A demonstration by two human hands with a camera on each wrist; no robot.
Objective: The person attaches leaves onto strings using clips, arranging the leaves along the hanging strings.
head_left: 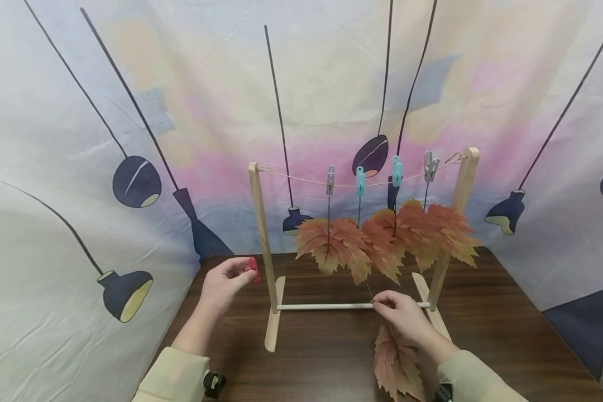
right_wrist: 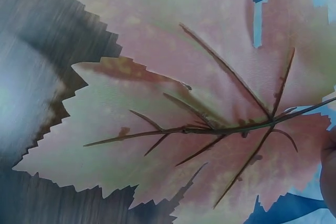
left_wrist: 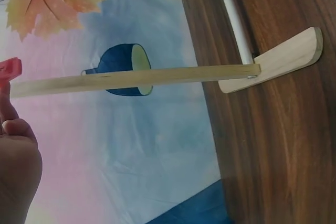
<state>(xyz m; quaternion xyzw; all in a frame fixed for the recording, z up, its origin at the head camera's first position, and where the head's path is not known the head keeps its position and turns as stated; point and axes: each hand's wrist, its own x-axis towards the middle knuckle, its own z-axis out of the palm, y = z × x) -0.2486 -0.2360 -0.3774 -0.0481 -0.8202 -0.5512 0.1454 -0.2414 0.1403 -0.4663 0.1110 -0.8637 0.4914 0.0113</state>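
Observation:
My left hand (head_left: 226, 283) pinches a small red clothespin (head_left: 253, 269) beside the left post of a wooden stand. The same red clothespin (left_wrist: 10, 69) shows at the edge of the left wrist view. Between its thumb and fingers, my right hand (head_left: 402, 315) pinches the thin stem of an artificial maple leaf (head_left: 397, 365), which hangs down below that hand. In the right wrist view the leaf (right_wrist: 210, 103) shows its veined side. Several orange leaves (head_left: 331, 243) hang by their stems from a string, held by grey clothespins (head_left: 330, 181) and teal clothespins (head_left: 360, 181).
The stand has a left post (head_left: 263, 240), a right post (head_left: 461, 195), flat feet (head_left: 274, 321) and a white crossbar (head_left: 326, 306). It stands on a dark wooden table (head_left: 311, 357). Behind is a cloth backdrop (head_left: 221, 111) printed with lamps.

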